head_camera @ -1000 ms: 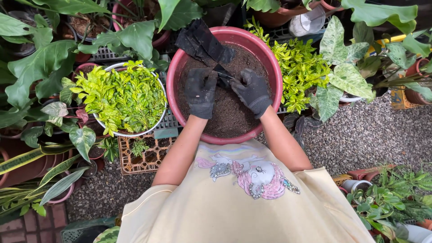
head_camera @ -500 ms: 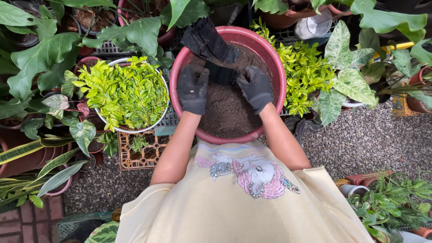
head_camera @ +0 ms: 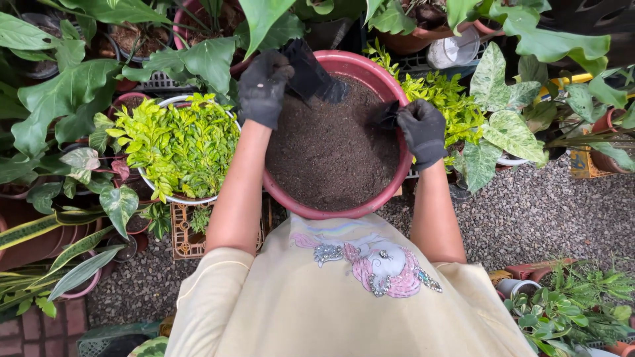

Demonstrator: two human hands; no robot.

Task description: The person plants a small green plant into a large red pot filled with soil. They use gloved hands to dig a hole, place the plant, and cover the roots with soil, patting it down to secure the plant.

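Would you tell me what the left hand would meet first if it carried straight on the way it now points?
The left hand, in a black glove, points up the picture. It already touches the black bags; past them come the big green leaves, probably first, though depth is unclear.

Dark, crumbly, matt soil [head_camera: 334, 149] is held in a round, smooth pink plastic basin [head_camera: 370, 206]; black, matt, seemingly knitted cloth gloves [head_camera: 422, 131] are worn.
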